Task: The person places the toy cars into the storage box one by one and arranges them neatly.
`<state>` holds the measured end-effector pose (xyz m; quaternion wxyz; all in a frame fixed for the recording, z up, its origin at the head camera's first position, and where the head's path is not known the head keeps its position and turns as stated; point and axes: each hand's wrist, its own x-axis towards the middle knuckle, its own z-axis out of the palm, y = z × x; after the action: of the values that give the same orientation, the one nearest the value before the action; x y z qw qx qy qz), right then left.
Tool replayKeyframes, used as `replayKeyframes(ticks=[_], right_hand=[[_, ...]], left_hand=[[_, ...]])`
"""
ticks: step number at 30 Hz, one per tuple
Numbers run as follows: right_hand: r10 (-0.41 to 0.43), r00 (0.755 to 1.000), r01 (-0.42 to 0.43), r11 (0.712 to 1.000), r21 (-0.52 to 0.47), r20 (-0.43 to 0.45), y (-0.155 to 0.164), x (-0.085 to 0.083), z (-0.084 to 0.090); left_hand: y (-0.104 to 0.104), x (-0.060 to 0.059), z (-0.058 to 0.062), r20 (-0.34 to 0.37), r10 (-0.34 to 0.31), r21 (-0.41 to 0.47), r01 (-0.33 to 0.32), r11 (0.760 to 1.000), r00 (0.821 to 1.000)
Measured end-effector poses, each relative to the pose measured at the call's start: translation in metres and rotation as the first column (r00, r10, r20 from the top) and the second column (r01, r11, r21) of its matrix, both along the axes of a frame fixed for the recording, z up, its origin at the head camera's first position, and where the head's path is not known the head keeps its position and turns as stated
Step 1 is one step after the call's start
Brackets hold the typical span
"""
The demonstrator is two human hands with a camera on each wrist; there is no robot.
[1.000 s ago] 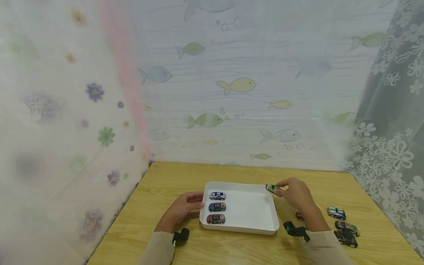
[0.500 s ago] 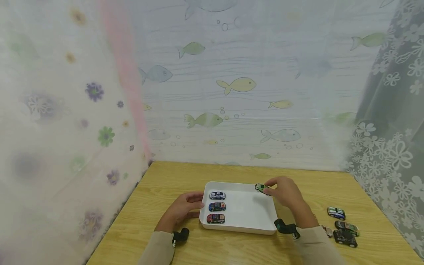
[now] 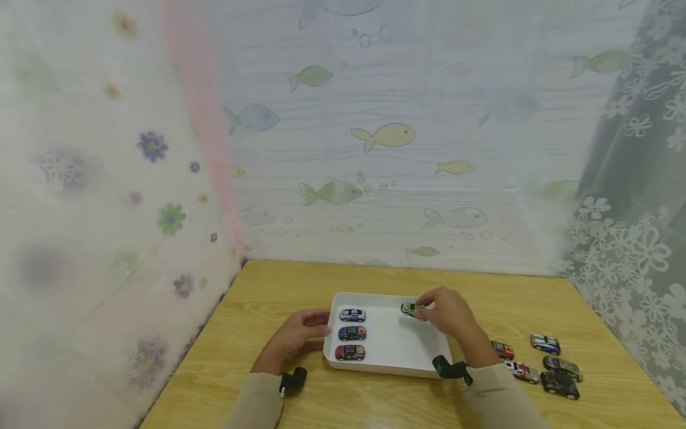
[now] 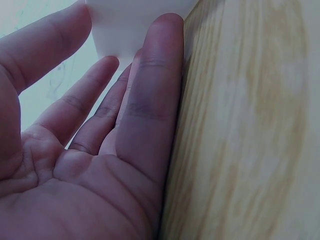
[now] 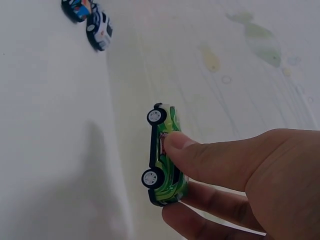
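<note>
My right hand point(image 3: 445, 311) pinches a small green toy car point(image 3: 409, 309) between thumb and fingers, held over the far part of the white tray point(image 3: 407, 348). In the right wrist view the green car point(image 5: 164, 172) hangs above the tray floor, wheels facing left. Three toy cars stand in a column at the tray's left side: a white one point(image 3: 352, 314), a blue one point(image 3: 352, 333) and a red one point(image 3: 349, 353). My left hand point(image 3: 297, 336) rests on the table with straight fingers point(image 4: 150, 100) against the tray's left wall point(image 4: 135, 25).
Several more toy cars point(image 3: 545, 344) lie on the wooden table point(image 3: 257, 310) to the right of the tray. Patterned curtains close in the table at the left, back and right.
My right hand has carried the green car leftward from the tray's far right corner to over its far middle. The left hand has stayed put.
</note>
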<state>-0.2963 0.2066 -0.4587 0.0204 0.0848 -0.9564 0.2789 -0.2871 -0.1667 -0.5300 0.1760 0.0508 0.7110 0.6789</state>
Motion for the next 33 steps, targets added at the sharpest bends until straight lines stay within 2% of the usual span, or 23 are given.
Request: replayKeyframes(ticks=[21, 33], right_hand=[[-0.005, 0.999, 0.004, 1.000, 0.020, 0.044, -0.025, -0.010, -0.008], [0.041, 0.999, -0.043, 0.997, 0.069, 0.031, -0.037, -0.016, -0.014]], left_hand=[[0.000, -0.001, 0.000, 0.009, -0.003, 0.000, 0.003, 1.000, 1.000], [-0.001, -0.002, -0.002, 0.006, -0.006, -0.002, 0.006, 1.000, 1.000]])
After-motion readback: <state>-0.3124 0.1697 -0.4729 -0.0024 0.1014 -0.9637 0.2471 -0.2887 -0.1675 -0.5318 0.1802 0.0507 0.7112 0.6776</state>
